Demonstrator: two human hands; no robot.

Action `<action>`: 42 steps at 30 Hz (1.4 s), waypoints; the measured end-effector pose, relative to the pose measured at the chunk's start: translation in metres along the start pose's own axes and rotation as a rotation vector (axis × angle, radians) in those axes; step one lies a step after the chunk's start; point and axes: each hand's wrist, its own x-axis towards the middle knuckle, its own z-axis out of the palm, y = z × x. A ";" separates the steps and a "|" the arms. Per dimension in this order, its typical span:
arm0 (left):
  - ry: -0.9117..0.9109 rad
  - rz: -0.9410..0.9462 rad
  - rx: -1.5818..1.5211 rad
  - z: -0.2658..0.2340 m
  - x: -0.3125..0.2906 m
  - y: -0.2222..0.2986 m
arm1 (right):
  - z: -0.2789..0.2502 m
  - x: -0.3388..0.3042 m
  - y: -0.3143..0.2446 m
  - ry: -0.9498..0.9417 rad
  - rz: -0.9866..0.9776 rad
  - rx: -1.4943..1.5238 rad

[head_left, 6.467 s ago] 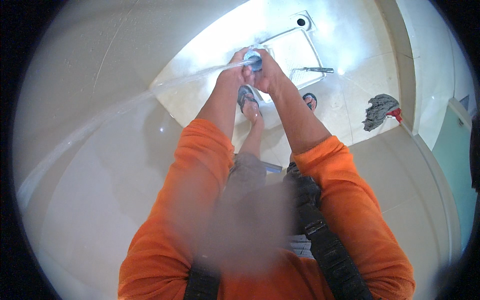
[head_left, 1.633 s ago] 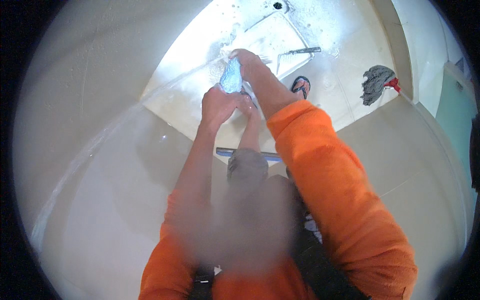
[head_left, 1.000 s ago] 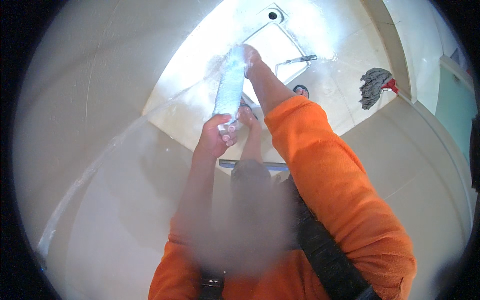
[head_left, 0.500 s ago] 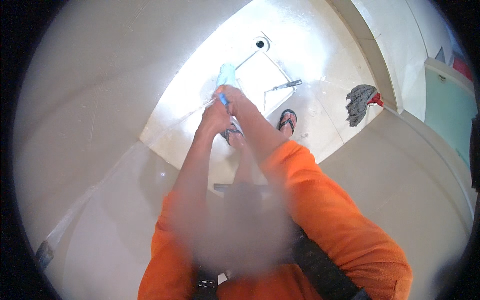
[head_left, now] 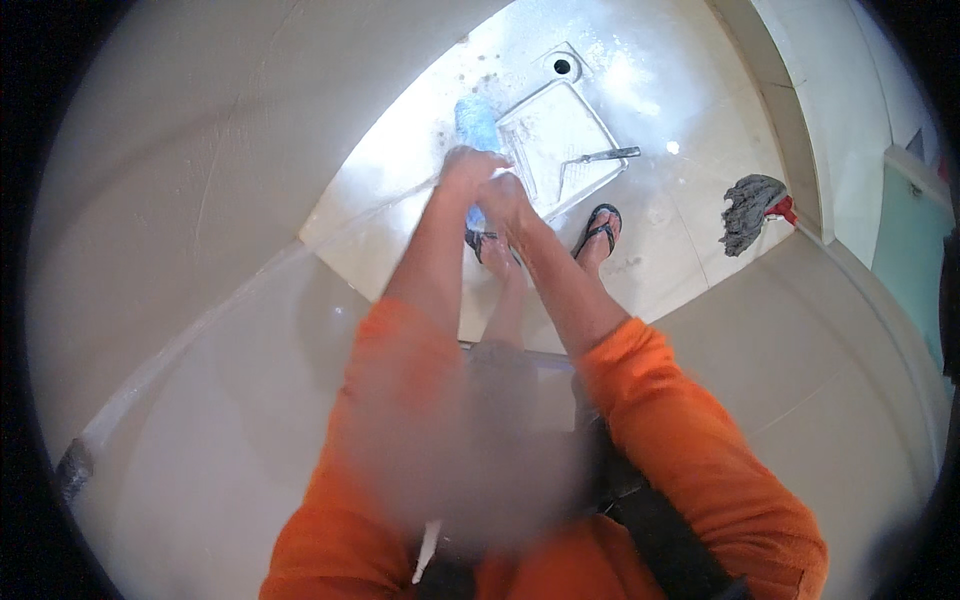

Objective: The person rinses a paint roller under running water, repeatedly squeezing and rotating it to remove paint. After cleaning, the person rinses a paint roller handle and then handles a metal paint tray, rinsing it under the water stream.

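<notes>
My left hand [head_left: 462, 172] and my right hand [head_left: 507, 198] are held together in front of me over the wet tiled floor. Both grip a light blue cloth [head_left: 476, 128] that sticks up past my left hand and shows again below the hands. Orange sleeves cover both arms. Under the hands stand my feet in dark flip-flops [head_left: 600, 228].
A white paint tray [head_left: 553, 140] with a roller handle lies on the floor beyond my hands, next to a floor drain [head_left: 562, 67]. A grey mop head [head_left: 750, 208] lies at the right by a wall. Pale tiled walls rise at left and right.
The hands, earlier apart with the cloth stretched long between them, have come together low in front of me. The view has tilted, so the tray and feet show more.
</notes>
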 end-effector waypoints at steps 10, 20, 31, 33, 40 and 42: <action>-0.288 -0.049 -0.670 0.004 0.028 0.006 | -0.030 -0.041 0.015 -0.368 0.221 0.964; -0.314 0.127 -0.883 0.015 0.061 -0.017 | -0.037 -0.055 0.040 -0.486 0.247 1.042; 0.549 0.125 0.339 0.033 0.055 0.033 | -0.026 -0.028 0.024 0.094 -0.128 -0.630; 0.505 0.123 0.352 0.040 0.019 0.045 | -0.029 -0.020 0.019 0.123 -0.147 -0.656; 0.258 0.152 -0.175 0.009 0.046 0.007 | -0.021 0.068 -0.015 -0.103 -0.279 -0.702; 0.204 0.198 -0.200 0.019 0.011 0.013 | -0.025 0.087 -0.011 -0.087 -0.238 -0.589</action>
